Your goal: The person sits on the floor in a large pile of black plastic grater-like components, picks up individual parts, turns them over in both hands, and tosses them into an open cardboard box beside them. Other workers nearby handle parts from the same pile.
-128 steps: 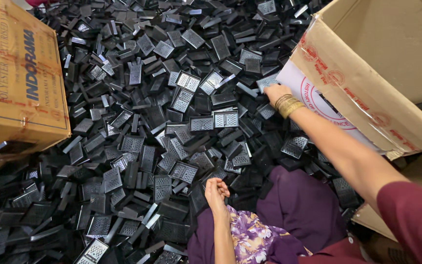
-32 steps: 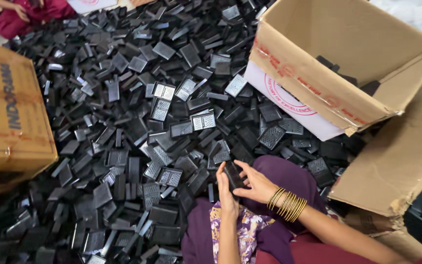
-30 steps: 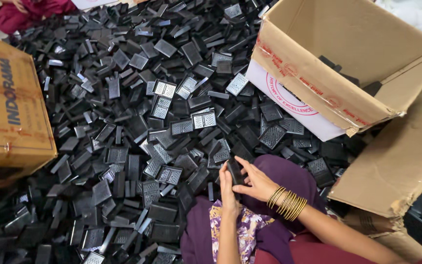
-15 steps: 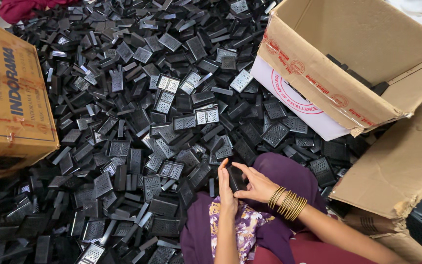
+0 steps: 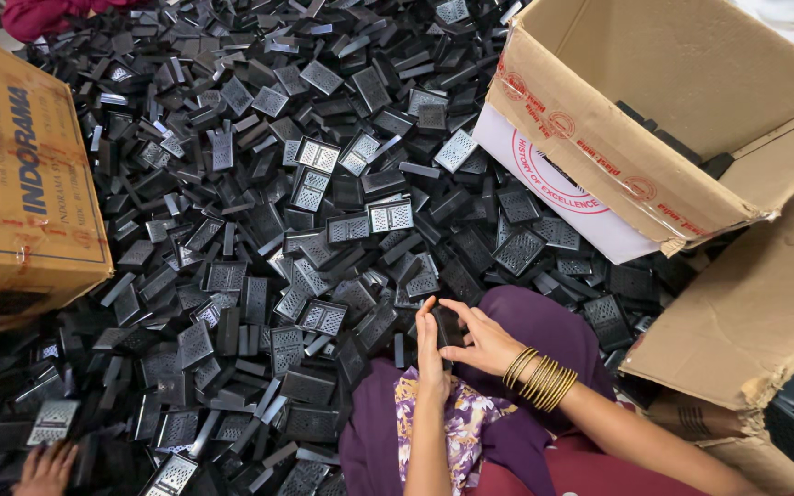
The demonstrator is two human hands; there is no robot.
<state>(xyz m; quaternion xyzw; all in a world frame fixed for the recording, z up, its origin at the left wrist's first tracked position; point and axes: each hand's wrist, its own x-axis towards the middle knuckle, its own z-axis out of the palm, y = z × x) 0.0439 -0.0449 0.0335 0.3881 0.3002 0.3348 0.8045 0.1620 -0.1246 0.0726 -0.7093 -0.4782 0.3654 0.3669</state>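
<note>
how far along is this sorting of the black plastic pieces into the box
Done: a few black plastic grille pieces already lie in the open brown cardboard box. In hand: the left hand and right hand hold one small black piece between them above the purple-clad lap. Left: nearly everything, since a large heap of black pieces covers the floor and the box looks mostly empty.
</note>
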